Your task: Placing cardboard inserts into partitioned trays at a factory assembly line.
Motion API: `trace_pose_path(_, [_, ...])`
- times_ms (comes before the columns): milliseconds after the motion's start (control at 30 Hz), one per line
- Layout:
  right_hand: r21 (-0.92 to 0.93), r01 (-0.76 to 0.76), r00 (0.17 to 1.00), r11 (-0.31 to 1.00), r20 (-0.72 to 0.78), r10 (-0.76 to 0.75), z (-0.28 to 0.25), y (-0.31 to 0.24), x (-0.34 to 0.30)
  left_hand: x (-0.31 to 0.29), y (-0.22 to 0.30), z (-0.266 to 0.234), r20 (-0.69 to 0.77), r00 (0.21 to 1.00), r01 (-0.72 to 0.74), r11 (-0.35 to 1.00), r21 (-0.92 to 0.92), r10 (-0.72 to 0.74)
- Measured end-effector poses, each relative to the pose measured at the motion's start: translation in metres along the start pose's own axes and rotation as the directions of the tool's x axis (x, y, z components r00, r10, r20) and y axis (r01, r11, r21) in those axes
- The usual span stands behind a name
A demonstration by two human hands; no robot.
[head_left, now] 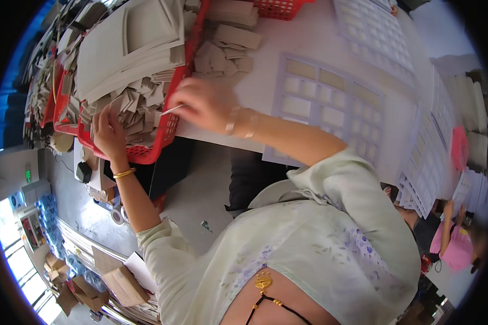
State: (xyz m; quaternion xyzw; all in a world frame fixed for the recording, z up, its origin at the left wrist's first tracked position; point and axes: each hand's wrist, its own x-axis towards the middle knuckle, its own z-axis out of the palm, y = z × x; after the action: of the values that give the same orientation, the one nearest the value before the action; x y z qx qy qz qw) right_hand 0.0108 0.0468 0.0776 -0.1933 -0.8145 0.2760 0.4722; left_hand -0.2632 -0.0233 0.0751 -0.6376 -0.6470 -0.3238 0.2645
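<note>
My left hand [109,132] is at the near left part of a red plastic basket [165,130], its fingers bent among loose grey cardboard pieces [138,105]. Its fingertips are closed against a piece there, but what they grip is not clear. Over the basket's right rim, my right hand [203,105] is smeared by motion. A thin pale strip [172,109], seen nearly edge-on, sticks out from its pinched fingers. Behind my left hand, a stack of large grey cardboard sheets [106,59] lies on top of the loose pieces.
More cardboard pieces [222,57] lie on the white table [255,86] right of the basket. White grid-like frames [322,97] lie farther right. Another red basket [279,8] stands at the far edge. A person in pink [453,246] is at the right. Cardboard boxes [124,284] sit at lower left.
</note>
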Motion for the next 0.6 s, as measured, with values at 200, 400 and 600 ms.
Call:
trace_pose_path(200, [0.021, -0.761, 0.642, 0.649, -0.120, 0.757, -0.163, 0.081, -0.134, -0.016, 0.028, -0.004, -0.211, 0.965, 0.152, 0.988, -0.024, -0.154])
trace_pose_path(400, [-0.134, -0.848, 0.525, 0.512, -0.078, 0.848, -0.228, 0.105, -0.176, -0.007, 0.178, 0.035, 0.071, 0.985, 0.162, 0.722, -0.672, -0.155])
trace_pose_path(600, [-0.206, -0.676, 0.722, 0.707, 0.007, 0.692, -0.219, 0.157, -0.183, -0.012, 0.280, 0.146, 0.500, 0.863, 0.421, 0.454, -0.785, 0.065])
